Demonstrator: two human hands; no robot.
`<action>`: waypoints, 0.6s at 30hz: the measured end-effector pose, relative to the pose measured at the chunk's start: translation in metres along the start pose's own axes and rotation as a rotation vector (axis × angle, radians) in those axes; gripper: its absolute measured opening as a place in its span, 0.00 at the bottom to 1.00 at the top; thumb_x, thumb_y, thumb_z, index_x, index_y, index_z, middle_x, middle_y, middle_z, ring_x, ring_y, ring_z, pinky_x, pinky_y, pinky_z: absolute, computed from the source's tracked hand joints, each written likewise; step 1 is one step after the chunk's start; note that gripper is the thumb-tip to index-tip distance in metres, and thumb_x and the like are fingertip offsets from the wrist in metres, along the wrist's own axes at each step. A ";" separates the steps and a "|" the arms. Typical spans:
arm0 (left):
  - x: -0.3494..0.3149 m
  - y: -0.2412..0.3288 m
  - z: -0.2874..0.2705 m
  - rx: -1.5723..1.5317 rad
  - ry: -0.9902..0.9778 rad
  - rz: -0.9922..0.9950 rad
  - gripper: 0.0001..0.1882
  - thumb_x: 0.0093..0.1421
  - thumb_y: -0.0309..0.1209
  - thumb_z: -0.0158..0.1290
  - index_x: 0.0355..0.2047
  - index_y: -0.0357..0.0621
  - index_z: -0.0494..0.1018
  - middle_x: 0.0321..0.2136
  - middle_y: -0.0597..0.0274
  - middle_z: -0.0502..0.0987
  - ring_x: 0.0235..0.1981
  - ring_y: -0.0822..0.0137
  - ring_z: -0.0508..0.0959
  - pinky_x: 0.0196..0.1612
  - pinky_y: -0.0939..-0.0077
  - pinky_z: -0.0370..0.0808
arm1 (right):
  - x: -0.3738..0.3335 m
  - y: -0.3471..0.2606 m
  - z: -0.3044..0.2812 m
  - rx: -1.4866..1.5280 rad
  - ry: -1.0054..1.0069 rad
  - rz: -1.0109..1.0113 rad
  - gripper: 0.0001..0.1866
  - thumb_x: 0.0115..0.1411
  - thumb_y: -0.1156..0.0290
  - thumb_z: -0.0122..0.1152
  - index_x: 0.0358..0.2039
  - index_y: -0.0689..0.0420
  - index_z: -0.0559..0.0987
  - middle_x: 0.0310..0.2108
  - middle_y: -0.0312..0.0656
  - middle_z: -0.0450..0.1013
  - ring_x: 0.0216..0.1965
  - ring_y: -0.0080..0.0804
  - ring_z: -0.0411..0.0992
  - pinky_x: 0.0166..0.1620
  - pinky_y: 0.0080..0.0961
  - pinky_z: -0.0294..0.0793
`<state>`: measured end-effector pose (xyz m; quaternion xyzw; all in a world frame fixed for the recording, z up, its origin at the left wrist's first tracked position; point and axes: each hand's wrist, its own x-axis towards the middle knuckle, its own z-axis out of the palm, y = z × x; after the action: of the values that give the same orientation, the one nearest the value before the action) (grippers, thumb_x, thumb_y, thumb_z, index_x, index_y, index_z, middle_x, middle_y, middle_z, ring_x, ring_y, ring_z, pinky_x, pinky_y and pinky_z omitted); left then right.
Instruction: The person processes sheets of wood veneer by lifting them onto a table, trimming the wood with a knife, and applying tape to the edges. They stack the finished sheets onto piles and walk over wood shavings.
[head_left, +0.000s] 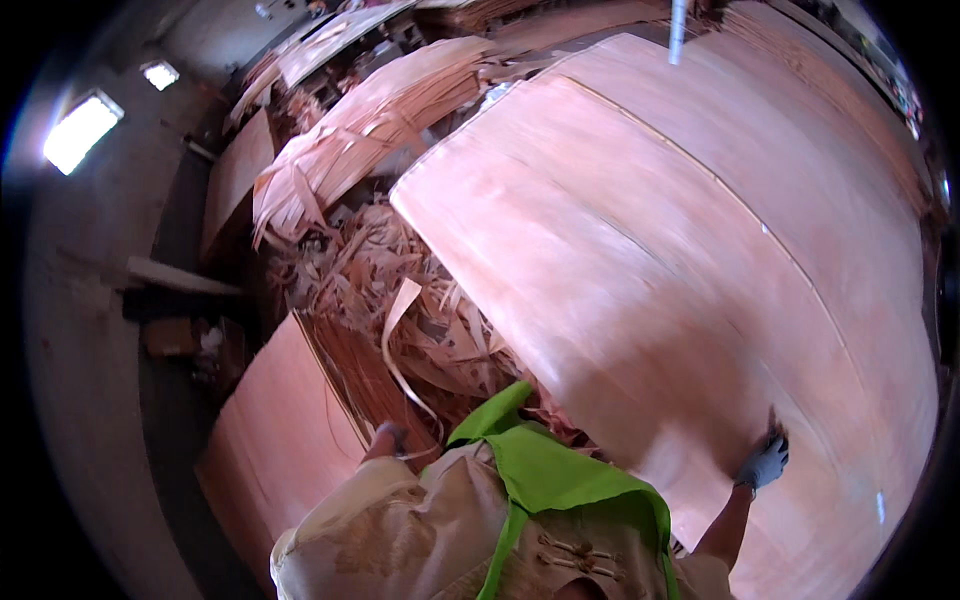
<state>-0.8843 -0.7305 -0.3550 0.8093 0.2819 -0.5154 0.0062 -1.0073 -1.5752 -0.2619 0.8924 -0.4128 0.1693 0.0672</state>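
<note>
A broad, pinkish wood veneer sheet (560, 230) lies in front of me and to the right. Over its near right part is my right hand (764, 463) in a grey glove, fingers curled. Something small and dark shows at the fingertips; its kind is unclear. At lower left, my left hand (391, 436), also gloved, is beside the edge of a veneer stack (290, 410). Its fingers are blurred and partly hidden. A pale curled veneer strip (392, 345) hangs close to that hand.
Torn veneer scraps (370, 260) are heaped between the stacks. Beyond them is another pile of veneer (380, 110) with ragged ends. A grey wall (90, 330) with bright windows runs along the left. A pale pole (677, 30) hangs over the far sheets.
</note>
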 end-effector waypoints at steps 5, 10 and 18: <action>-0.090 0.132 -0.132 0.350 0.699 0.566 0.10 0.48 0.37 0.54 0.26 0.46 0.79 0.29 0.55 0.79 0.31 0.56 0.78 0.35 0.63 0.74 | 0.031 -0.023 -0.047 -0.216 -0.180 0.086 0.17 0.59 0.56 0.48 0.44 0.49 0.74 0.44 0.41 0.71 0.43 0.43 0.69 0.39 0.42 0.71; -0.111 0.222 -0.248 -1.154 0.349 0.846 0.11 0.55 0.35 0.51 0.27 0.39 0.70 0.19 0.60 0.73 0.19 0.68 0.75 0.22 0.72 0.73 | 0.038 -0.174 -0.010 0.685 0.051 -0.297 0.20 0.61 0.65 0.44 0.50 0.62 0.70 0.45 0.48 0.71 0.45 0.43 0.70 0.50 0.31 0.67; -0.002 0.304 -0.397 -1.117 0.861 0.848 0.18 0.54 0.36 0.52 0.41 0.36 0.69 0.31 0.48 0.75 0.33 0.54 0.76 0.39 0.66 0.73 | 0.023 -0.503 0.000 0.869 -0.593 -0.277 0.09 0.60 0.68 0.49 0.36 0.59 0.72 0.26 0.49 0.73 0.26 0.45 0.72 0.28 0.35 0.69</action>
<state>-0.4149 -0.8684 -0.2524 0.8516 0.1446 0.1025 0.4934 -0.6113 -1.2651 -0.2437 0.8934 -0.1847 0.0551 -0.4057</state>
